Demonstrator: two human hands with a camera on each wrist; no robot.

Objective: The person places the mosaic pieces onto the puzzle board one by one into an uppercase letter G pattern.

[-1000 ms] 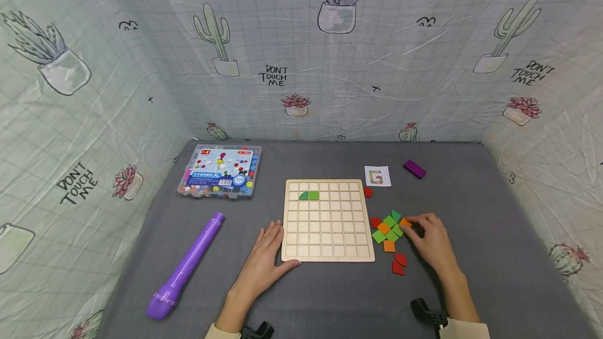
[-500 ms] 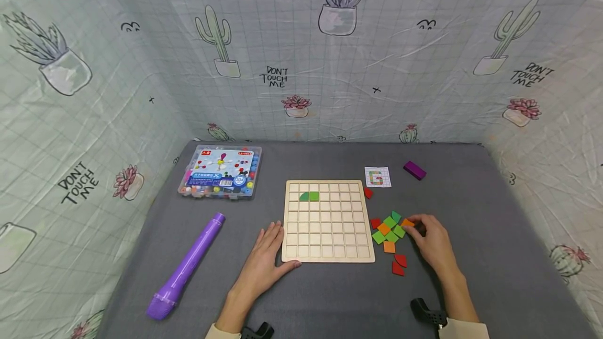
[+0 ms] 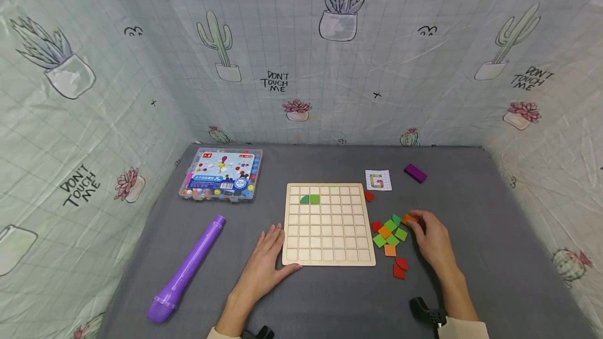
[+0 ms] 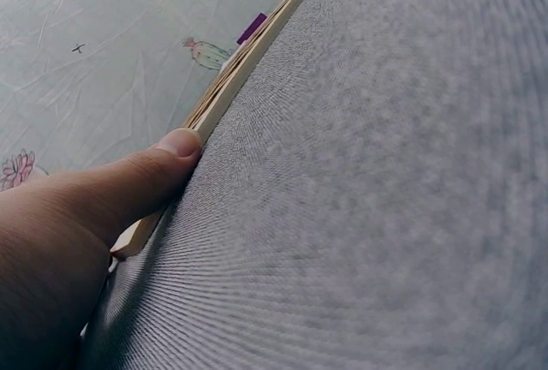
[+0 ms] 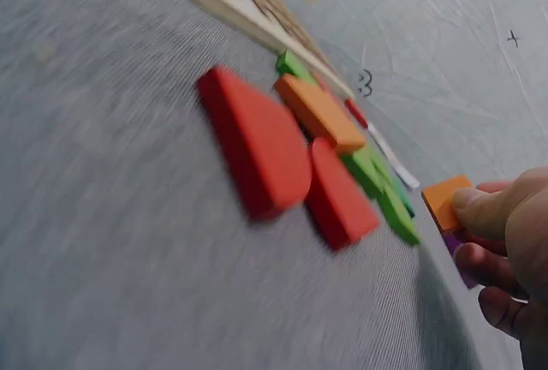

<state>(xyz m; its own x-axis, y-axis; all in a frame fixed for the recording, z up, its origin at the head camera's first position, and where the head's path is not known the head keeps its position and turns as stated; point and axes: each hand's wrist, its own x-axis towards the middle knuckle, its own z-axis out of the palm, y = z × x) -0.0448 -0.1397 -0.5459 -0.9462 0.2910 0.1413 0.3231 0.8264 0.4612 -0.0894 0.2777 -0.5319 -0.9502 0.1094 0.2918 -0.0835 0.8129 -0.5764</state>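
Head view: we see the left hand [image 3: 261, 266], fingers nearly straight, touching the left and near edges of the square pale-wood grid board [image 3: 327, 230], while the right hand [image 3: 433, 239] pinches a flat orange square tile [image 3: 407, 219] just beside the loose red, orange and green tiles [image 3: 384, 232]. Left wrist: we note the thumb [image 4: 145, 183] against the board's near edge. Right wrist: we find the orange tile firmly between thumb and fingertips, apart from the others.
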